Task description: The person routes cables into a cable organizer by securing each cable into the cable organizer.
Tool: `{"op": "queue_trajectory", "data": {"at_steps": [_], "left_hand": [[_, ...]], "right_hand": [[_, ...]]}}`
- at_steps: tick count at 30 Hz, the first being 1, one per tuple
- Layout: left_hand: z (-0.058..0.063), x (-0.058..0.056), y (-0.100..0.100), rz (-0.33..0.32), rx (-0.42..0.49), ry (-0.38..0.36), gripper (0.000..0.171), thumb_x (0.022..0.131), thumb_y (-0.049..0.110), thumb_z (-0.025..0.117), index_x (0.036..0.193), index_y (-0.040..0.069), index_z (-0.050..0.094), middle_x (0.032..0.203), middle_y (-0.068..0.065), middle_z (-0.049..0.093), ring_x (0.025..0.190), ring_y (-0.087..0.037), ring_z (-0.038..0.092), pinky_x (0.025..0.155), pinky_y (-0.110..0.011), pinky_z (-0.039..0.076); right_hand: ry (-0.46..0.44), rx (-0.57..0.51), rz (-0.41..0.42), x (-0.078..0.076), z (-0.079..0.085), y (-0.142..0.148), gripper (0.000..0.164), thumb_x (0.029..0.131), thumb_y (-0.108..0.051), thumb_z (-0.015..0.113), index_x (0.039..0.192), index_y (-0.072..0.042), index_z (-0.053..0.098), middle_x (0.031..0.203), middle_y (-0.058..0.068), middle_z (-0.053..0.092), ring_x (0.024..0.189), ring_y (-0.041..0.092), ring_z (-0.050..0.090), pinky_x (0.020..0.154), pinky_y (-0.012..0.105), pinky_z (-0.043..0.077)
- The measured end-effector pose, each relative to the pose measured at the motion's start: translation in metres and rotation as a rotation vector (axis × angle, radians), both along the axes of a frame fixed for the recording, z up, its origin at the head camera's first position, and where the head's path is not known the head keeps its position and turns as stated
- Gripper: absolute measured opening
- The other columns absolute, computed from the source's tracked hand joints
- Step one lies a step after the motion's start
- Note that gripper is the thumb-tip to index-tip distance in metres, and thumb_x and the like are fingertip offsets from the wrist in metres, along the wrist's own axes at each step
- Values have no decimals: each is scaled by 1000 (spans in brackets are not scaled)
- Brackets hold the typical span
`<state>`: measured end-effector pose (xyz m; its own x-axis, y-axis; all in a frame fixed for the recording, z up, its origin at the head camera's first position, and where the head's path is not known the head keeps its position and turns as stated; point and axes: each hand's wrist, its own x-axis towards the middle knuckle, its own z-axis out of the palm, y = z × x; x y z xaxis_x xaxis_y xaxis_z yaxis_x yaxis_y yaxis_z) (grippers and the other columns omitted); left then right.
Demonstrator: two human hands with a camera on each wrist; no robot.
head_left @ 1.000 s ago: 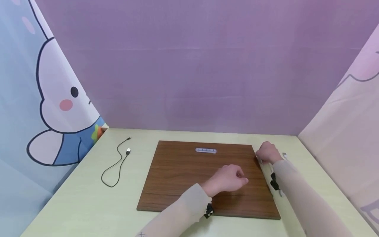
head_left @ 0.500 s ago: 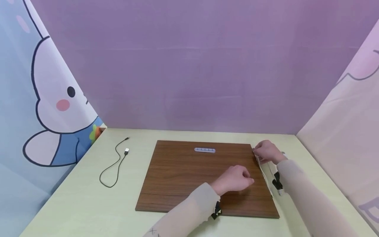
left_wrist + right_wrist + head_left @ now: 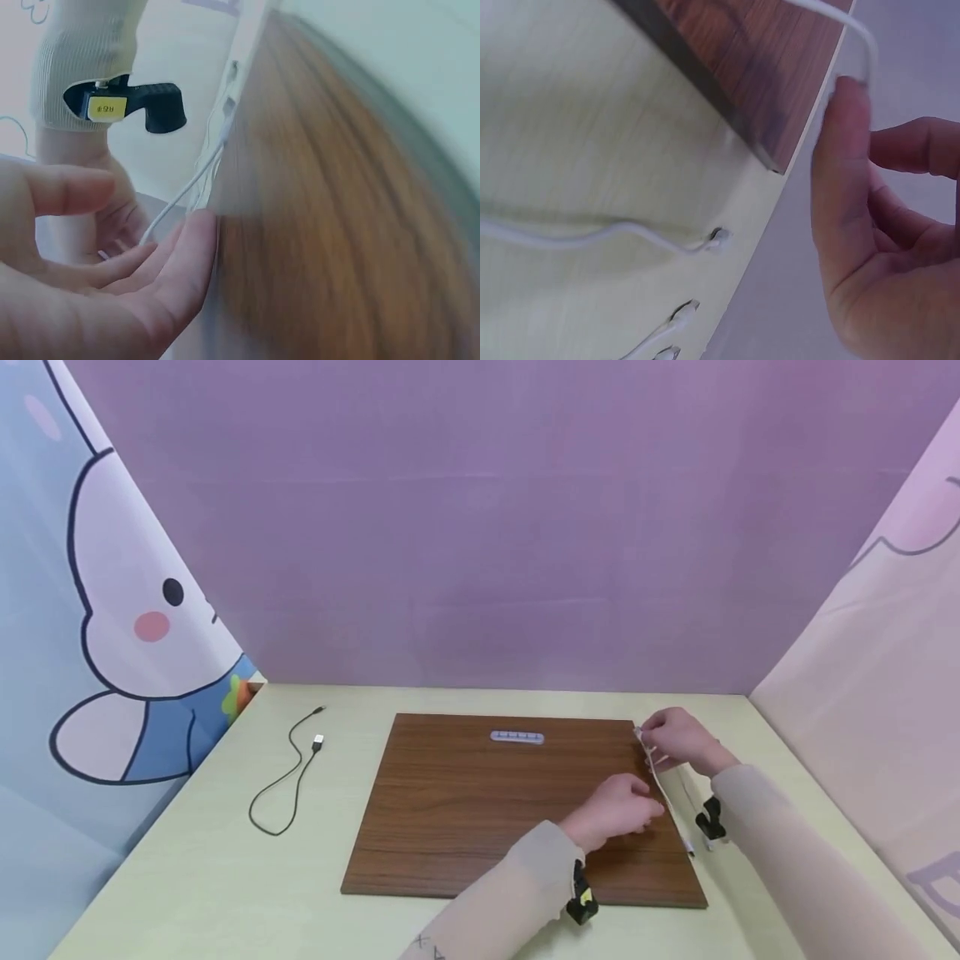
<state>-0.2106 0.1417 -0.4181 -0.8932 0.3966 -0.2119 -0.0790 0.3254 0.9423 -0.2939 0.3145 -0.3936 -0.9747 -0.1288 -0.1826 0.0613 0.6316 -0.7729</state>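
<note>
The tabletop (image 3: 195,877) carries everything, and the brown board (image 3: 450,793) lies flat on it, the landmark for all the rest. Left of the board, the black cable (image 3: 258,795) lies in a loose loop, both ends free, so its share of the work looks untouched. Along the board's right edge runs the white cable (image 3: 847,18), one end lifted near the far right corner. There the right hand (image 3: 681,739) holds that end, its grip clamped on it between thumb and finger. Over the board's right part, the left hand (image 3: 617,806) reaches toward the same edge, thumb and fingers apart; whether it touches the cable I cannot tell. Near the board's far edge sits the slotted strip (image 3: 517,737), with no cable visible in it. White plugs (image 3: 718,240) lie beside the board. I judge this an early stage: one cable picked up, none visibly settled, the others left to handle.
</note>
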Motion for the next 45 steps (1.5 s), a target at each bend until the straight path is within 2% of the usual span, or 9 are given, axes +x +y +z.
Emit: {"op": "queue_trajectory", "data": {"at_steps": [3, 7, 12, 21, 25, 29, 34, 40, 45], "left_hand": [[-4, -1, 8, 49, 158, -114, 23, 90, 6, 69, 112, -1, 64, 86, -6, 68, 81, -20, 67, 80, -37, 58], [-9, -4, 14, 56, 371, -247, 12, 89, 1, 64, 98, -6, 67, 92, -12, 70, 86, -22, 68, 87, -39, 58], [-11, -5, 16, 55, 495, -352, 18, 90, 0, 61, 101, -11, 70, 98, -17, 72, 87, -22, 68, 88, -38, 57], [-3, -5, 10, 33, 479, -374, 14, 93, 5, 62, 101, -6, 67, 88, -13, 69, 73, -20, 65, 82, -43, 59], [0, -5, 6, 18, 461, -332, 8, 94, 1, 63, 100, -2, 67, 78, -9, 65, 66, -18, 63, 78, -39, 60], [1, -6, 4, 21, 462, -299, 8, 93, -4, 64, 99, 1, 67, 81, -13, 68, 65, -17, 63, 76, -37, 61], [2, -7, 2, 38, 449, -281, 11, 92, -6, 65, 100, 1, 65, 82, -14, 67, 67, -19, 64, 76, -39, 61], [2, -7, -7, 16, 336, -206, 14, 91, -8, 65, 103, -1, 62, 85, -12, 63, 70, -21, 65, 76, -42, 61], [6, -8, -18, -13, 188, -110, 14, 89, -11, 67, 97, -1, 60, 83, -10, 60, 64, -20, 63, 67, -37, 61]], "right_hand": [[-5, -25, -4, 1, 0, -3, 33, 99, -6, 53, 120, 18, 53, 99, 26, 65, 74, 22, 68, 68, 39, 61], [-1, -43, -13, -1, 0, -5, 31, 100, -6, 53, 119, 18, 53, 98, 26, 66, 72, 22, 68, 67, 38, 61], [2, -50, -12, -2, 1, -5, 31, 100, -8, 54, 119, 17, 53, 100, 27, 67, 72, 23, 69, 66, 38, 61], [12, -104, -9, -1, 2, -1, 34, 97, -5, 53, 122, 16, 50, 101, 26, 66, 74, 24, 69, 68, 38, 61], [17, -121, -15, -2, 2, -3, 37, 96, -5, 54, 128, 13, 45, 100, 25, 66, 76, 23, 68, 70, 38, 60], [28, -140, -4, -3, 3, -6, 48, 98, -4, 51, 141, 12, 39, 98, 25, 65, 77, 24, 68, 73, 38, 60], [32, -141, 7, -6, 3, -10, 48, 97, -2, 48, 143, 11, 44, 97, 25, 65, 77, 26, 69, 72, 38, 60], [28, -127, 4, -9, 5, -14, 43, 97, -4, 51, 137, 12, 48, 100, 28, 66, 81, 28, 68, 72, 38, 60], [27, -149, 9, -9, 7, -21, 42, 97, -4, 53, 134, 14, 47, 99, 27, 66, 82, 28, 68, 73, 38, 61]]}}
